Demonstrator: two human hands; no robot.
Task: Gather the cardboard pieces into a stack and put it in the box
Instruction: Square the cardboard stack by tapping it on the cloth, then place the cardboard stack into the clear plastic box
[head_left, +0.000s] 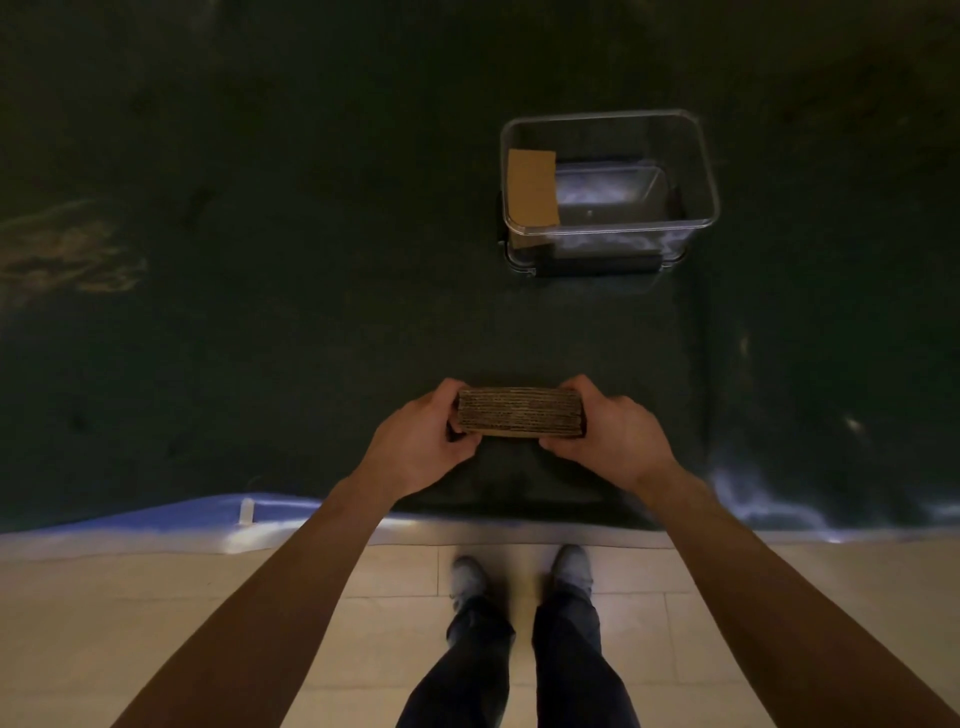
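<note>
A stack of brown corrugated cardboard pieces (519, 411) is held edge-up just above the dark table, near its front edge. My left hand (421, 441) grips the stack's left end and my right hand (613, 436) grips its right end. Farther back and to the right stands a clear plastic box (696, 171), open at the top. One cardboard piece (532, 188) leans inside the box against its left wall.
The table (311, 260) is covered in dark green cloth, with a pale stain (67, 254) at the far left. A blue-lit front edge (208, 512) borders the tiled floor, where my feet (519, 577) stand.
</note>
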